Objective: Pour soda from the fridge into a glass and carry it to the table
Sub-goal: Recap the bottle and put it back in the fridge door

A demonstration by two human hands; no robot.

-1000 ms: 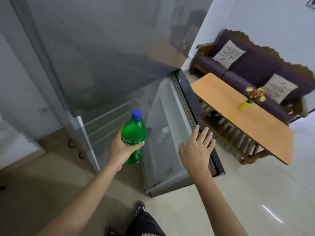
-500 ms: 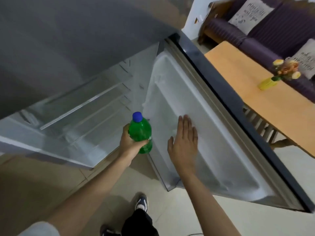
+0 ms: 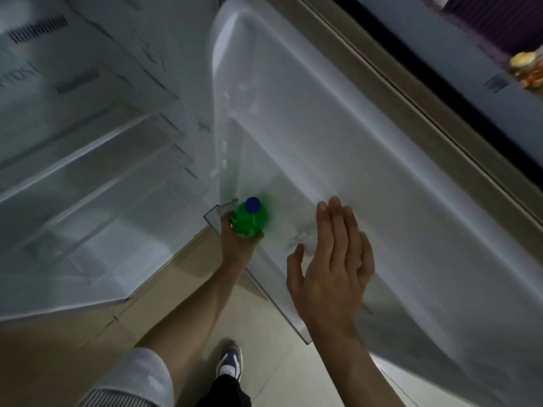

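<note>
I look steeply down into an open fridge. My left hand (image 3: 235,245) grips a green soda bottle (image 3: 249,222) with a blue cap, holding it upright at the left end of the clear door rack (image 3: 276,292) low on the fridge door (image 3: 367,160). My right hand (image 3: 332,268) hovers flat with fingers extended over the door's white inner lining, to the right of the bottle, holding nothing. No glass is visible.
The fridge interior (image 3: 88,171) with clear shelves fills the left. Beige floor tiles (image 3: 164,306) and my shoe (image 3: 230,361) lie below. Beyond the door's dark edge, a flower arrangement (image 3: 526,69) and purple sofa (image 3: 484,19) peek in at the top right.
My view has tilted down and closer to the door. My left hand has carried the bottle lower, down to the door rack. My right hand stays flat over the door's lining.
</note>
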